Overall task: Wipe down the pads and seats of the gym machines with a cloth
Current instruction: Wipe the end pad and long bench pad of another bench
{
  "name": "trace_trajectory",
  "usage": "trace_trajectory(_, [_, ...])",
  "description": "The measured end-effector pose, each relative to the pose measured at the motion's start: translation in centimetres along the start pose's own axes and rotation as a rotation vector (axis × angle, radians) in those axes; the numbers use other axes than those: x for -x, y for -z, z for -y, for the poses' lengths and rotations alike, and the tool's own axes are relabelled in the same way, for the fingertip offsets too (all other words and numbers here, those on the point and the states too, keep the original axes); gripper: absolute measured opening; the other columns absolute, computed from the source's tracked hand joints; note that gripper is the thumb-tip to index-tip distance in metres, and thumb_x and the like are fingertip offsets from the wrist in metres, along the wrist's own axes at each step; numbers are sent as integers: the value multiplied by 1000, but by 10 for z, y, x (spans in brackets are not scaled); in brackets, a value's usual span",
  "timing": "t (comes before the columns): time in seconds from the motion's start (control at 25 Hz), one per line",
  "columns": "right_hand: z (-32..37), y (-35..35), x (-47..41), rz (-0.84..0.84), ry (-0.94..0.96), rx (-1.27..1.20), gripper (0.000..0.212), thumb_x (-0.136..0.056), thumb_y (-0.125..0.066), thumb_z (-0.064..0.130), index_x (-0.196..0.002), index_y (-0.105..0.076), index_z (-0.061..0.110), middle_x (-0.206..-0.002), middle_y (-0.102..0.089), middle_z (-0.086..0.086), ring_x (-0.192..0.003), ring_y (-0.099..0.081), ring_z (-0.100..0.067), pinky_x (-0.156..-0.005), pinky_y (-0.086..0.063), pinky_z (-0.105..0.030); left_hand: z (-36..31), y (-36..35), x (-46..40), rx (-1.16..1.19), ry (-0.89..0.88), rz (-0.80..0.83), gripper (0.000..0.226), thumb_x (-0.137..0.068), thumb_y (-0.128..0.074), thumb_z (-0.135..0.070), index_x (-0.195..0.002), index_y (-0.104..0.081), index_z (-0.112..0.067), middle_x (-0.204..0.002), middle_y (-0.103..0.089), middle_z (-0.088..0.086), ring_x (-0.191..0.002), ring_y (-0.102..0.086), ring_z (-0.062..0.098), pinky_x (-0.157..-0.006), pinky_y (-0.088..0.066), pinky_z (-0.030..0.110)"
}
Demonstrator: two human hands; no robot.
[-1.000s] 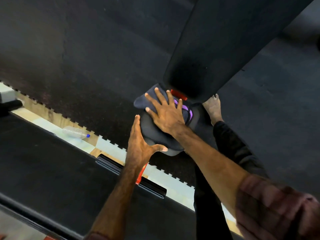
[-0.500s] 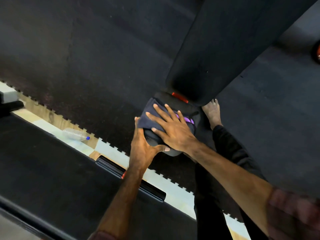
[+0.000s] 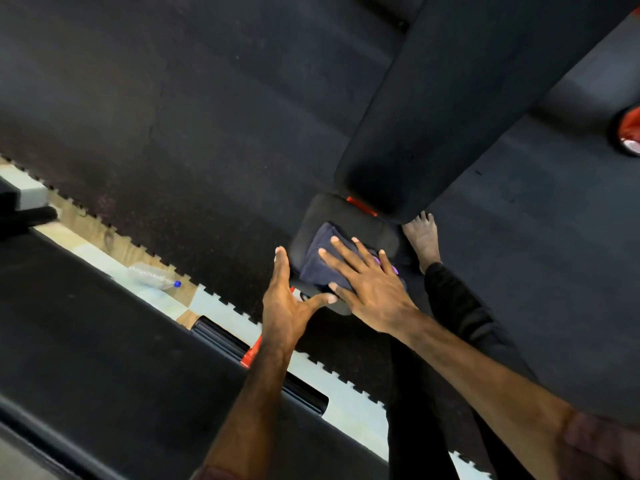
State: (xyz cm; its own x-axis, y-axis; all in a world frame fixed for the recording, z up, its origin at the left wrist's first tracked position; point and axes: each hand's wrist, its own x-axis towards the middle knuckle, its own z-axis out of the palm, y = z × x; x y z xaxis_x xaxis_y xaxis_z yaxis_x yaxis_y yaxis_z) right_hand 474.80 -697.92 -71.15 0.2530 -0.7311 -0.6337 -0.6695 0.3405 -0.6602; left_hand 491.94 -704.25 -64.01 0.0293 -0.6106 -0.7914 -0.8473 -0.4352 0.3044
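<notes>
A small black seat pad (image 3: 360, 221) sits below the long black back pad (image 3: 450, 109) of a bench. On the seat lies a folded dark blue cloth (image 3: 325, 256) with purple markings. My right hand (image 3: 370, 285) presses flat on the cloth with fingers spread and straight. My left hand (image 3: 289, 303) rests against the seat's left edge, fingers straight along its side and thumb reaching under the front rim.
Black rubber floor tiles (image 3: 173, 133) surround the bench. A clear plastic bottle (image 3: 152, 275) with a blue cap lies on the pale floor strip at left. A black bar with a red part (image 3: 256, 362) lies below my left arm. My bare foot (image 3: 424, 237) stands right of the seat.
My right hand has drawn the cloth down the seat toward its front, uncovering the seat's upper part. My left hand stays on the seat's left edge.
</notes>
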Motion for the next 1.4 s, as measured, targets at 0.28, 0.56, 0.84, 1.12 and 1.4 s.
trace_trajectory(0.28, [48, -19, -16, -111, 94, 131, 71, -107, -43, 58, -165, -2, 52, -176, 12, 13, -162, 12, -34, -122, -8, -76, 18, 9, 0, 39, 22, 30, 92, -80, -92, -21, -158, -42, -28, -147, -59, 0, -134, -58, 17, -97, -51, 16])
trace_trajectory(0.56, [33, -33, 24, -219, -16, 90, 66, -105, -42, 51, -162, -9, 58, -175, 7, 21, -163, 5, -30, -121, -16, -75, 26, 23, -8, 8, -70, 157, 117, -86, -87, -16, -167, -7, -40, -169, -34, -3, -152, -38, 13, -121, -40, 33])
trace_trajectory(0.84, [30, -87, 66, -469, -30, 47, 77, -102, -57, 38, -167, -14, 45, -177, 4, 9, -163, 10, -35, -123, -15, -71, 37, 17, -5, 167, -122, 12, 79, -92, -59, -13, -163, -33, -35, -164, -42, -11, -146, -42, 1, -123, -39, 36])
trace_trajectory(1.12, [32, -84, -3, -815, -499, -684, 64, -106, -32, 53, -165, -29, 29, -176, -13, -7, -163, -11, -33, -130, -13, -54, 3, -17, -5, -14, -181, -124, 92, -103, -55, -59, -169, -6, -17, -176, -10, 3, -161, -11, 11, -126, -13, 21])
trace_trajectory(1.4, [56, -95, 22, -820, -541, -1198, 63, -113, -45, 35, -168, -15, 23, -177, -8, 1, -163, -1, -14, -126, -1, -14, 7, -5, -12, -246, -216, 33, 146, -66, -83, -71, -168, 4, -15, -177, 9, 1, -162, 4, 14, -130, -11, 34])
